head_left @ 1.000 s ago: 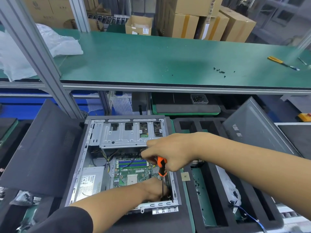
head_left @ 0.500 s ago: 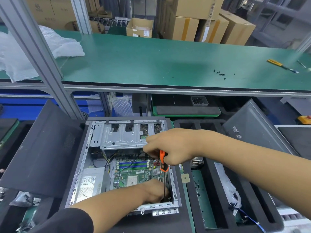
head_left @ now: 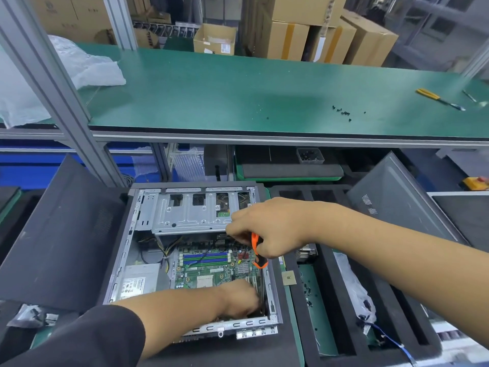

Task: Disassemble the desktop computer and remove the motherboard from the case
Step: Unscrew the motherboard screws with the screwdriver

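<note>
The right hand (head_left: 270, 229) has its grip curled tight around the orange and black handle of a screwdriver (head_left: 258, 254), thumb and fingers wrapped round it, the handle sticking out below the fist and pointing down into the open computer case (head_left: 127, 250). The shaft below the handle is dark and thin and hard to follow; its tip cannot be made out.

Below and slightly left of that grip, the left hand (head_left: 239, 300) reaches into the near right corner of the case with fingers bent down against the green motherboard (head_left: 206, 268). Whether its grip has closed on anything cannot be told, since the fingertips are hidden behind the knuckles.

The motherboard lies flat inside the case, directly left of the right grip, with blue memory slots (head_left: 206, 258) across its upper part. Further left of both grips sits the grey power supply (head_left: 140, 280). Above the right grip runs the metal drive cage (head_left: 190, 213).

To the right of the right grip, outside the case, a small square chip (head_left: 288, 278) rests on the black foam tray (head_left: 328, 308). Far above the grips, on the green worktop (head_left: 238, 88), lie scattered black screws (head_left: 344, 112) and a yellow-handled tool (head_left: 434, 98).
</note>
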`<state>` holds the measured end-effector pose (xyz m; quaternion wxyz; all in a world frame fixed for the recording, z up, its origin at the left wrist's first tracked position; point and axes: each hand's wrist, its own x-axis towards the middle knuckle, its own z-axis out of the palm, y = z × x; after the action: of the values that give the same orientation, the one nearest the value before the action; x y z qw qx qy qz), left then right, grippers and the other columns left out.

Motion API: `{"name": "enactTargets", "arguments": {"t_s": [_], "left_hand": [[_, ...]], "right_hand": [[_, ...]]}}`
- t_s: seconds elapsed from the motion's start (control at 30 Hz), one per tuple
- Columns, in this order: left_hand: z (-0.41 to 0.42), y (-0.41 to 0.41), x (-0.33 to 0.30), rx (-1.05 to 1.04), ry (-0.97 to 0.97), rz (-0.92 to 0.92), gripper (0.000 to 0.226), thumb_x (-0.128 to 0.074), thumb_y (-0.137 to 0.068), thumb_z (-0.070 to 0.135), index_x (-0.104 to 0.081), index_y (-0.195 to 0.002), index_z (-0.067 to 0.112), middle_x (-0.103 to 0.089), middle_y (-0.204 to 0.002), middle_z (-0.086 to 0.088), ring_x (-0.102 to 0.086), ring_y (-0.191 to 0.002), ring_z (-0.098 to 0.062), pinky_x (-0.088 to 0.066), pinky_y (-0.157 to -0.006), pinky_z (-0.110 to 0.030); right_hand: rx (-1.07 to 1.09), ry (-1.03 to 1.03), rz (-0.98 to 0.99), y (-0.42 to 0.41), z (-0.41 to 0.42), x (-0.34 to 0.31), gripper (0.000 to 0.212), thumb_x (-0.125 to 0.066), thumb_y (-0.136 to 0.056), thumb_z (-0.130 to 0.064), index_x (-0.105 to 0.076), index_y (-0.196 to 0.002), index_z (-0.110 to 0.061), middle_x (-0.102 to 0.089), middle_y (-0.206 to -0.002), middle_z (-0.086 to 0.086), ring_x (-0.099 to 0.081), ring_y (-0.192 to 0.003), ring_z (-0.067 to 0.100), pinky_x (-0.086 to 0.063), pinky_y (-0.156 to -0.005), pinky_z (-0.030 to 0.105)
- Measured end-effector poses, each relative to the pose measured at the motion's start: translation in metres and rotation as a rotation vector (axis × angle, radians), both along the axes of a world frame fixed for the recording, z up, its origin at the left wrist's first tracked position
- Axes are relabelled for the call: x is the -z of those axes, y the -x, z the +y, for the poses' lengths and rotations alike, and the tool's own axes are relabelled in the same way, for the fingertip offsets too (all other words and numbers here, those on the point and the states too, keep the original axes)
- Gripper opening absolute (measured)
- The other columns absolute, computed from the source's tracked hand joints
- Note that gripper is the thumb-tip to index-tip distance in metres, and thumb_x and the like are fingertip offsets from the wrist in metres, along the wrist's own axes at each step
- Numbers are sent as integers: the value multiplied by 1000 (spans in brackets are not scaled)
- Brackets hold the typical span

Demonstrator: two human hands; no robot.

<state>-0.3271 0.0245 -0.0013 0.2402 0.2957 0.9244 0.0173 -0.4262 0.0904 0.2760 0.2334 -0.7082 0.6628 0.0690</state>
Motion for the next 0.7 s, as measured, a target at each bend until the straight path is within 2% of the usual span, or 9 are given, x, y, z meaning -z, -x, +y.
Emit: {"name": "enactTargets", "arguments": {"t_s": [0.07, 0.17, 0.3, 0.37, 0.43, 0.53, 0.57, 0.63, 0.7], "left_hand": [[-3, 1, 3, 20, -4, 6, 30, -65, -86, 3, -53, -61, 13, -48, -54, -2, -54, -57, -25, -52, -62, -34], [-6, 2, 8, 34, -9, -17, 38, -71, -83, 9, -46, -56, 19, -35, -48, 7, -49, -54, -21, -39, -60, -28], [-5, 6, 10, -41, -9, -62, 25, -70, -85, 22, -60, -65, 12, -36, -50, 5, -53, -56, -25, -45, -58, -30], [-7, 9, 9, -74, -44, -80, 25, -69, -85, 30, -64, -69, 11, -36, -50, 5, -54, -56, -27, -48, -58, -30], [-11, 12, 10, -74, -66, -94, 29, -72, -83, 35, -56, -63, 19, -41, -51, 7, -56, -57, -25, -56, -64, -35], [-13, 12, 12, -79, -142, -121, 50, -78, -81, 41, -35, -58, 32, -40, -52, 15, -54, -57, -21, -58, -67, -37], [-13, 11, 12, -91, -167, -134, 47, -79, -81, 43, -38, -59, 33, -40, -53, 17, -54, -58, -19, -57, -68, -36], [-12, 11, 13, -101, -183, -154, 27, -77, -82, 45, -60, -73, 27, -42, -56, 16, -55, -62, -16, -55, -72, -33], [-10, 10, 19, -112, -195, -127, 28, -72, -86, 48, -70, -93, 21, -51, -62, 13, -56, -65, -12, -56, -77, -34]], "right_hand": [[4, 2, 2, 1, 1, 2, 18, -61, -75, -11, -50, -87, -20, -50, -89, -6, -50, -78, 19, -36, -57, 33], [11, 9, 2, 3, 2, 5, 19, -60, -74, -10, -50, -86, -20, -50, -88, -6, -48, -75, 15, -32, -55, 32], [25, 11, -35, 8, 2, 10, 20, -60, -73, -10, -48, -84, -22, -48, -86, -7, -49, -78, 17, -30, -55, 32], [41, 9, -44, 11, 1, 12, 19, -60, -73, -11, -49, -84, -22, -47, -85, -7, -49, -78, 17, -30, -55, 32], [57, -2, -54, 15, -1, 14, 19, -59, -73, -10, -49, -83, -22, -47, -85, -8, -50, -78, 16, -29, -55, 32], [82, -8, -81, 21, -4, 16, 20, -58, -71, -8, -49, -82, -22, -48, -84, -7, -51, -78, 16, -30, -55, 32], [87, -9, -91, 23, -5, 17, 20, -58, -70, -7, -49, -82, -21, -49, -85, -7, -51, -79, 17, -32, -55, 33], [95, -17, -104, 26, -7, 19, 21, -58, -70, -7, -50, -82, -21, -50, -86, -8, -52, -79, 17, -37, -56, 34], [93, -32, -97, 27, -11, 22, 21, -59, -71, -8, -49, -82, -22, -50, -85, -8, -51, -78, 15, -38, -57, 33]]}}
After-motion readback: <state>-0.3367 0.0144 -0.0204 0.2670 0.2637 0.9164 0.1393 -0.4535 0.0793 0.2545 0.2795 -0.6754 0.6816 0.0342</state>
